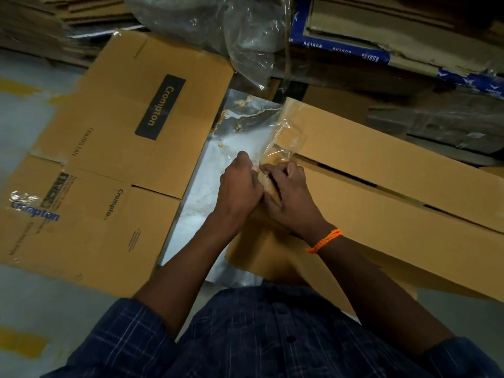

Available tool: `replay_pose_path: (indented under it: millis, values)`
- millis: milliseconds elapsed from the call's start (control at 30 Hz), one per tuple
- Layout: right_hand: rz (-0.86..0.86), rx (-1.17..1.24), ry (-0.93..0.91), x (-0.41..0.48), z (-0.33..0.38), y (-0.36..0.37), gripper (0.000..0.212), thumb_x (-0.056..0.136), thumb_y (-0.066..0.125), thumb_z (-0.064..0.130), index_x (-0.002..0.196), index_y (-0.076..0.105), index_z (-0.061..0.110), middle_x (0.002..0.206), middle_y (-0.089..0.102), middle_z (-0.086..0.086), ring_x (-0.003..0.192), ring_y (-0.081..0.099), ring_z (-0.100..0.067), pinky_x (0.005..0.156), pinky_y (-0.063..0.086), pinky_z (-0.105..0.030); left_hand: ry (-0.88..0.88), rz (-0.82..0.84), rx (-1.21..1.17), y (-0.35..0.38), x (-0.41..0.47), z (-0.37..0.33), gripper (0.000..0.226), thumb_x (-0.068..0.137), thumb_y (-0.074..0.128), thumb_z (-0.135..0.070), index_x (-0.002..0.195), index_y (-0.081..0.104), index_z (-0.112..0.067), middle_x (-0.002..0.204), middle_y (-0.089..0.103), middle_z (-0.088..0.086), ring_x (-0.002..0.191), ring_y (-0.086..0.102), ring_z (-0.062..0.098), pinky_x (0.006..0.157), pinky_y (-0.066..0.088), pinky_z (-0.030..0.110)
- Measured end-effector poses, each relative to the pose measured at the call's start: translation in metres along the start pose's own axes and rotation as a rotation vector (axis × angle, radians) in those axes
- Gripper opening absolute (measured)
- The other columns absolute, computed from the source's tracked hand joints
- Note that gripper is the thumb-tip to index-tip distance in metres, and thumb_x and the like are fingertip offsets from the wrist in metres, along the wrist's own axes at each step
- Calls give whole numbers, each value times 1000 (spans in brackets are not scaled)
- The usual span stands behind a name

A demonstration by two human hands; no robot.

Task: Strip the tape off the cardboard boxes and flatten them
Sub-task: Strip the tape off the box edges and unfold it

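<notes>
At the end of a long cardboard box (381, 170), the left hand (240, 186) pinches a strip of tape (283, 137) while the right hand (290, 195) grips the flap edge.

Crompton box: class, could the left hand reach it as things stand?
Probably yes: the Crompton box lies flat close beside the left hand, nothing between them, though that hand grips tape.

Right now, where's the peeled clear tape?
Head view, centre: the clear tape rises off the long box at its left end, just above the left hand and right hand.
</notes>
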State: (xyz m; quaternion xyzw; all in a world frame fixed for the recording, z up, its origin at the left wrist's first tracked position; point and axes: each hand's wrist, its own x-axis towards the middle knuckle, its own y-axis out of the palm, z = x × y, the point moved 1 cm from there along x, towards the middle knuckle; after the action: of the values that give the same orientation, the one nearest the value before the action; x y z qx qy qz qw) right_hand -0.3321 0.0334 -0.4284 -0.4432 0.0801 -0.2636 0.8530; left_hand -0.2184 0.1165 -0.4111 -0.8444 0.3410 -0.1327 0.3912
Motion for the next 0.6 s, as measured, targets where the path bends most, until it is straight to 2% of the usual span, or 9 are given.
replay_pose_path:
  millis: [67, 167, 233, 300, 333, 400, 500, 600]
  values:
    - [-9, -73, 18, -1, 2, 1, 56, 84, 58, 36, 138, 54, 20, 114, 47, -8, 101, 44, -26, 90, 44, -42, 51, -11, 61, -1, 0, 0, 11, 99, 51, -13, 96, 41, -13, 82, 55, 6, 72, 58, 27, 60, 39, 33]
    - [-42, -130, 39, -3, 5, 4, 48, 90, 62, 37, 135, 56, 26, 115, 47, -6, 102, 45, -26, 88, 44, -43, 43, 44, 48, -13, 4, 8, 15, 98, 55, -19, 109, 50, -10, 84, 65, 7, 73, 62, 24, 62, 45, 32]
    - [-56, -169, 28, -3, 6, 5, 44, 92, 62, 38, 134, 56, 28, 115, 46, -5, 103, 45, -26, 87, 43, -42, -97, 137, -104, -19, 8, 11, 20, 96, 63, -25, 112, 60, -14, 87, 69, 4, 75, 64, 17, 65, 48, 27]
    - [-72, -203, 24, -2, 5, 5, 41, 93, 61, 40, 132, 55, 29, 115, 46, -5, 104, 45, -26, 86, 41, -41, -294, 248, -398, -20, 9, 17, 16, 93, 71, -29, 99, 70, -14, 85, 69, 4, 68, 61, 11, 61, 48, 23]
    - [-79, -215, 22, -2, 5, 5, 40, 94, 60, 41, 132, 54, 29, 114, 46, -5, 104, 45, -26, 86, 39, -41, -388, 314, -562, -22, 8, 20, 18, 92, 74, -28, 95, 72, -11, 84, 68, 7, 64, 57, 11, 58, 46, 23]
    - [-77, -236, 14, -3, 5, 5, 40, 94, 59, 43, 131, 54, 29, 115, 46, -5, 105, 45, -26, 86, 38, -40, -510, 444, -811, -26, 4, 30, 20, 91, 76, -24, 95, 72, -4, 86, 62, 13, 68, 51, 16, 59, 46, 25]
    - [-64, -268, 15, -4, 6, 5, 41, 94, 58, 44, 132, 55, 29, 116, 47, -4, 107, 45, -25, 88, 38, -41, -546, 586, -935, -34, 2, 46, 15, 92, 73, -12, 102, 71, -1, 86, 62, 9, 70, 51, 15, 62, 50, 24]
    - [-66, -299, 7, -3, 7, 6, 39, 94, 56, 46, 130, 57, 30, 116, 49, -4, 107, 47, -26, 87, 38, -42, -478, 710, -889, -43, 4, 49, 16, 94, 70, -11, 108, 70, -3, 91, 65, 6, 72, 54, 13, 67, 52, 24]
